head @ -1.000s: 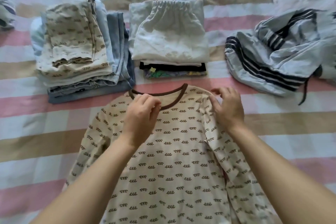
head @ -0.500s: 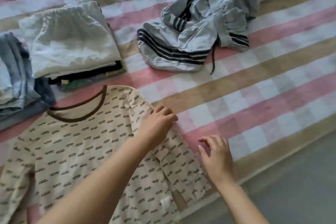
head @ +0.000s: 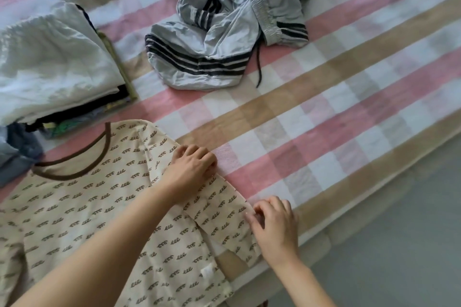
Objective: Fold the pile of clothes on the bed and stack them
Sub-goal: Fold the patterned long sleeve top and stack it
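Over the last second the person's hands have left the neckline of the long-sleeved shirt (head: 82, 209) and moved out along its right-side sleeve (head: 219, 209), while the view has swung rightward, so the grey floor (head: 399, 244) beyond the bed edge now shows. Half a second ago the right hand (head: 275, 225) hovered with spread fingers over the checked bed cover (head: 311, 132) just past the sleeve. It has since closed in, and its curled thumb and fingertips pinch the sleeve's outer edge near the cuff. The left hand (head: 192, 166) remains at the shoulder end of the sleeve, knuckles up and fingers curled down onto the cloth. Whether it grips the fabric or only presses it cannot be told. The shirt lies flat and face up on the near part of the bed, its collar towards the folded clothes. It is cream, printed all over with small brown squiggles, and has a dark brown neckband. The sleeve slants from the shoulder towards the bed edge, and a small white tag shows near the lower hem. Just beyond the collar sits a folded stack (head: 57, 62) topped by a white garment, with a folded denim pile (head: 18, 154) at the far left. A crumpled pair of grey striped shorts (head: 224, 37) lies unfolded farther up the cover, well apart from the shirt.
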The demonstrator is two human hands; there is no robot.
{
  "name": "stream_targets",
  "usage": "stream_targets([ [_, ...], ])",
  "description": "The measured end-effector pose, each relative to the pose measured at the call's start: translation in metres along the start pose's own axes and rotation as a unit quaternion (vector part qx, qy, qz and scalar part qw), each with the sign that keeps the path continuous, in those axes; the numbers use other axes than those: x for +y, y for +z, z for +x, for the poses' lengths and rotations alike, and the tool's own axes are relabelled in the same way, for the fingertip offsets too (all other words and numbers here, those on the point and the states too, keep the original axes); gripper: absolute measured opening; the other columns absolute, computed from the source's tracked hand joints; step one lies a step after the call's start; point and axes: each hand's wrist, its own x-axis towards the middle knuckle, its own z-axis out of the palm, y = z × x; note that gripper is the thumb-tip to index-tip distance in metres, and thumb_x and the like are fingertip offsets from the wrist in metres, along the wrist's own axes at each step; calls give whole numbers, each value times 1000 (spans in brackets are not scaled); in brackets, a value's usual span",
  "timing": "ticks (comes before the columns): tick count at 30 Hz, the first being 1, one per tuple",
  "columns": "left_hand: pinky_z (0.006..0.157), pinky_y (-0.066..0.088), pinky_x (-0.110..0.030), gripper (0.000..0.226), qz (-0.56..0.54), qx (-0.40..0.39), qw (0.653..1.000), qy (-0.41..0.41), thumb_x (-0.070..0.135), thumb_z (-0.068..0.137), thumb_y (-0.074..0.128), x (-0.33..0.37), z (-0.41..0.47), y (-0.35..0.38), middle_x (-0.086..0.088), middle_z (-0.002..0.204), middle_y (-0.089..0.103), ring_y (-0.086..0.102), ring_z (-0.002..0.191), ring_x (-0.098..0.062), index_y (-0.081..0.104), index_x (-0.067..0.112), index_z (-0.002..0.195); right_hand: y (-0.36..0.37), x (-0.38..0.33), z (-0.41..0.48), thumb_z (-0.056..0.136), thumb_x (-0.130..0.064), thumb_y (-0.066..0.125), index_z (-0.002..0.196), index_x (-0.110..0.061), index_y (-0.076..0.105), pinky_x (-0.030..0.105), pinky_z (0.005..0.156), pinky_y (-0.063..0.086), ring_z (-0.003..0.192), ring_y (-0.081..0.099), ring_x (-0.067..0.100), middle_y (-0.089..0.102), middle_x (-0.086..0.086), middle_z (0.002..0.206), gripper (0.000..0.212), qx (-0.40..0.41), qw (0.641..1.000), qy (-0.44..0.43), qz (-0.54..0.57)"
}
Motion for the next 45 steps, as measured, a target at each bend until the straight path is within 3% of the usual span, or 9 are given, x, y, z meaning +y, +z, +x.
stream_targets([
  [4,103,14,-36,27,46,-58,997,-24,40,96,39,-9,2,-4,3,107,52,41,112,-19,56,19,102,-23,7,14,87,-30,61,75,-22,51,31,60,39,65,55,14,55,-12,66,17,16,990,12,136],
  [10,84,21,-30,28,-69,82,993,-55,30,93,37,10,44,-15,-3,81,62,57,84,-24,53,11,81,-57,21,61,88,-29,57,82,-18,57,16,44,39,53,55,1,58,-13,62,13,103,977,2,189],
  [16,85,26,-34,17,-40,111,990,-76,21,96,44,13,85,-2,-5,87,63,55,87,-25,54,10,88,-72,41,118,86,-33,62,83,-12,63,33,60,44,73,62,22,67,2,77,22,129,983,16,130],
  [21,82,26,-36,17,8,144,985,-97,24,92,50,15,89,10,-9,92,61,55,92,-28,59,9,90,-57,46,124,86,-29,63,86,-14,65,32,58,38,84,57,31,62,8,88,16,171,985,21,-15],
  [27,83,28,-34,30,-71,208,968,-119,29,86,44,28,64,-5,-8,97,63,56,94,-32,64,9,96,-52,19,102,80,-18,60,95,-8,68,37,76,40,92,53,38,61,14,102,19,267,963,-35,-27],
  [30,82,36,-35,31,-135,249,950,-130,25,88,41,20,28,-21,-8,94,64,56,90,-31,65,6,93,-40,-25,81,83,-20,49,92,-9,68,29,80,34,88,55,31,62,9,96,24,207,969,-131,11],
  [36,74,50,-41,10,-179,291,918,-203,2,86,56,-36,-81,-34,-9,88,65,59,82,-27,65,1,90,11,-118,40,81,0,63,92,-11,68,25,75,44,83,58,17,67,-1,86,16,44,975,-208,70],
  [40,71,51,-37,13,-174,310,894,-273,-8,81,61,-80,-167,-36,-9,84,64,59,79,-25,64,0,90,49,-171,18,84,-4,60,95,-11,67,31,84,47,91,58,18,67,-1,92,14,-27,966,-250,59],
  [45,74,47,-30,14,-183,336,846,-372,-7,83,58,-118,-267,-31,-9,85,64,56,81,-22,65,1,93,96,-226,-16,88,-9,57,100,-14,66,24,78,46,90,57,13,67,-4,94,16,-84,950,-297,33],
])
